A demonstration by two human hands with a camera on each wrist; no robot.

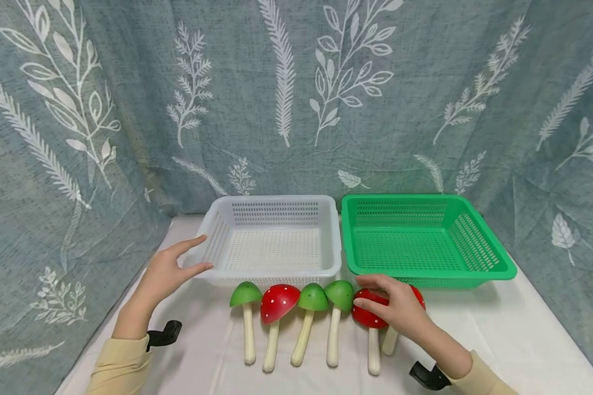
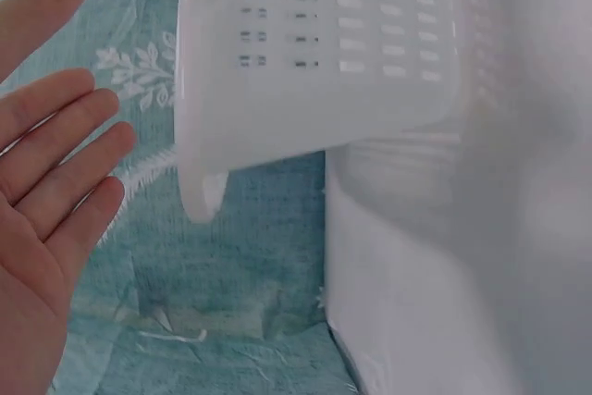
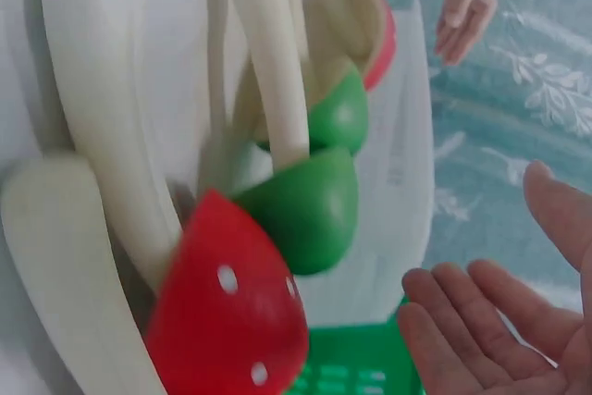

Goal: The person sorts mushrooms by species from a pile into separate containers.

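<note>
Toy mushrooms lie in a row with pale stems toward the front. From left come a green-capped mushroom (image 1: 245, 294), a red white-spotted mushroom (image 1: 279, 303), then another green mushroom (image 1: 313, 298) and a third green mushroom (image 1: 340, 295). My right hand (image 1: 400, 308) hovers over a red mushroom (image 1: 370, 317) with fingers spread and nothing gripped; in the right wrist view its fingers (image 3: 462, 321) are apart from the caps. Behind that hand, another red mushroom (image 1: 417, 296) is partly hidden. Beside the white basket (image 1: 272, 273), my left hand (image 1: 170, 269) holds nothing, thumb apart from fingers.
A green basket (image 1: 425, 274) stands right of the white one, both at the back of the white-covered table (image 1: 217, 351). Grey-green leaf-patterned cloth (image 1: 247, 109) hangs behind and on both sides. Each wrist wears a black camera mount (image 1: 165, 333).
</note>
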